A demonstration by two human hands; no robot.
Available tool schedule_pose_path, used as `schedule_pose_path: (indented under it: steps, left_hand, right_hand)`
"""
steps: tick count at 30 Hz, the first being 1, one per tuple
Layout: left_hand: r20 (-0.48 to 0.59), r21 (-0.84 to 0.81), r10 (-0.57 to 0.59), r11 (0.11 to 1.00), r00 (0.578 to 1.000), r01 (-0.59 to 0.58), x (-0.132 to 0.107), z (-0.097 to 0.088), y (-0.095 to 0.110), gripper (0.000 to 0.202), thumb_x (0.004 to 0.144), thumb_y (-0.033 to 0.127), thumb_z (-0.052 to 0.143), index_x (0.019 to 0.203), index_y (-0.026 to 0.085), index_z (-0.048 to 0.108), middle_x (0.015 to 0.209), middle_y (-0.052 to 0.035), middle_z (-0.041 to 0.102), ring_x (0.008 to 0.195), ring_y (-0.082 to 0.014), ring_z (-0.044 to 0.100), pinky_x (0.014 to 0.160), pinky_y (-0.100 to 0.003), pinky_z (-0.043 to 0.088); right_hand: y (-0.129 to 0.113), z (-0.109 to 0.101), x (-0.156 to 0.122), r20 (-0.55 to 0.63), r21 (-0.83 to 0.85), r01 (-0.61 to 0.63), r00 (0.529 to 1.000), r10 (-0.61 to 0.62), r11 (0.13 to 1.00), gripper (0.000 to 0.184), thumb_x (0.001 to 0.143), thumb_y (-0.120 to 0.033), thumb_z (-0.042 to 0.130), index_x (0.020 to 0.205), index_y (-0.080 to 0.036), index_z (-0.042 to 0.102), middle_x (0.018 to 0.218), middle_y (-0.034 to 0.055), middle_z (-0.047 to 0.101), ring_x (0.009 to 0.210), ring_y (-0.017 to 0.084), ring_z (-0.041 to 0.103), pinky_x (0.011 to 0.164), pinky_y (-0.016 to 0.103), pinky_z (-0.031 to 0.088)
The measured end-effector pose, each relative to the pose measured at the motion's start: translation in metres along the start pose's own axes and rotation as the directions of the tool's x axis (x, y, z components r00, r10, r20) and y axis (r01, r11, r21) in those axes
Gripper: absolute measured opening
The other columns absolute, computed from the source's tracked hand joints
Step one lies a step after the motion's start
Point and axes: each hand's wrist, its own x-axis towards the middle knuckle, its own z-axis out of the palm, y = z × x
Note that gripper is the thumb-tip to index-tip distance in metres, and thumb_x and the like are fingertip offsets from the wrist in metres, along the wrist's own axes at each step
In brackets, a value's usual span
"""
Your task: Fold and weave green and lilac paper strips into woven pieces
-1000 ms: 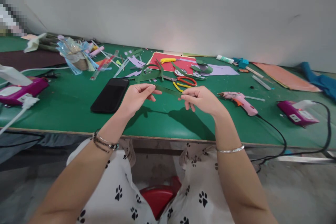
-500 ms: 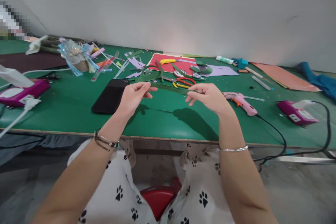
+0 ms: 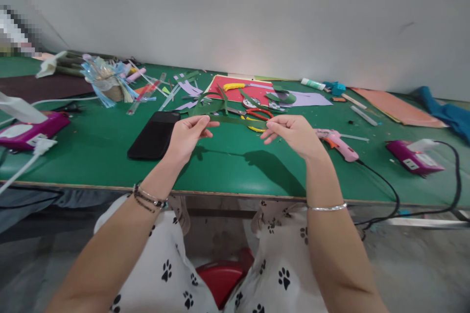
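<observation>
A narrow green paper strip (image 3: 235, 121) is stretched between my hands, just above the tabletop. My left hand (image 3: 189, 134) pinches one end between thumb and index finger. The fingertips of my right hand (image 3: 288, 132) are closed at the other end, where the strip blends with things behind it. Red-handled scissors (image 3: 259, 114) and yellow-handled scissors (image 3: 256, 128) lie just beyond the strip, partly covered by it. More curled green strips (image 3: 211, 105) lie behind my left hand. A black phone-like slab (image 3: 154, 134) rests beside my left wrist.
Red sheets (image 3: 223, 81) carry a yellow-handled cutter (image 3: 234, 86), with lilac paper (image 3: 312, 99) alongside. A pink glue gun (image 3: 343, 146) lies right of my right hand, its cord hanging over the table edge. Purple power strips (image 3: 414, 157) stand at both sides. A bundle of straw-like strips (image 3: 110, 80) stands back left.
My right hand has shifted slightly right along the strip, and its fingers have changed position. My left hand has stayed nearly still. One green strip near the red sheets no longer shows.
</observation>
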Motion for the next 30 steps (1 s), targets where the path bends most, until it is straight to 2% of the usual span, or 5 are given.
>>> schedule_pose_path:
  steps: [13, 20, 23, 26, 30]
  left_hand:
    - [0.024, -0.104, -0.048, 0.993, 0.999, 0.051, -0.004, 0.006, -0.002, 0.022, 0.062, 0.034, 0.062, 0.069, 0.013, 0.063, 0.074, -0.0064, 0.069, 0.046, -0.0046, 0.051, 0.048, -0.016, 0.043]
    - [-0.019, 0.111, 0.132, 0.985, 0.991, -0.129, -0.006, 0.005, 0.004, 0.018, 0.071, 0.027, 0.054, 0.066, 0.012, 0.064, 0.068, -0.0051, 0.069, 0.046, -0.006, 0.052, 0.047, -0.016, 0.042]
    - [0.086, 0.26, 0.23, 0.934, 0.969, -0.244, -0.014, 0.005, 0.012, 0.019, 0.072, 0.024, 0.052, 0.063, 0.013, 0.065, 0.06, -0.0028, 0.067, 0.045, -0.0066, 0.051, 0.044, -0.016, 0.038]
    - [0.225, 0.303, 0.256, 0.899, 0.94, -0.317, -0.021, 0.008, 0.015, 0.021, 0.073, 0.027, 0.052, 0.066, 0.014, 0.066, 0.05, 0.0005, 0.062, 0.039, -0.0058, 0.046, 0.038, -0.016, 0.032]
    - [0.284, 0.306, 0.248, 0.892, 0.926, -0.333, -0.023, 0.01, 0.012, 0.023, 0.073, 0.028, 0.051, 0.067, 0.013, 0.067, 0.042, 0.0028, 0.056, 0.035, -0.0051, 0.041, 0.036, -0.016, 0.029]
  right_hand:
    - [-0.006, -0.006, -0.004, -0.032, -0.152, 0.101, 0.994, -0.107, 0.983, 0.016, 0.076, -0.024, 0.047, 0.068, -0.013, 0.055, 0.061, 0.0031, 0.066, 0.045, 0.009, 0.058, 0.053, 0.021, 0.044]
    - [0.0, -0.009, -0.003, 0.056, -0.254, 0.113, 0.993, -0.102, 0.961, 0.015, 0.075, -0.025, 0.048, 0.073, -0.014, 0.058, 0.068, 0.0045, 0.066, 0.061, 0.014, 0.061, 0.063, 0.027, 0.046]
    - [-0.003, 0.004, -0.005, 0.055, -0.41, 0.216, 0.976, -0.212, 0.886, 0.02, 0.073, -0.026, 0.052, 0.087, -0.015, 0.06, 0.093, 0.0075, 0.065, 0.085, 0.018, 0.059, 0.076, 0.031, 0.043]
    - [-0.011, 0.026, -0.006, 0.115, -0.393, 0.346, 0.938, -0.327, 0.852, 0.03, 0.076, -0.031, 0.051, 0.101, -0.016, 0.055, 0.107, 0.0081, 0.06, 0.095, 0.018, 0.055, 0.078, 0.029, 0.041]
    - [-0.017, 0.049, -0.004, 0.253, -0.276, 0.344, 0.927, -0.277, 0.898, 0.02, 0.081, -0.031, 0.043, 0.082, -0.015, 0.056, 0.063, -0.0003, 0.06, 0.057, 0.01, 0.053, 0.054, 0.021, 0.038]
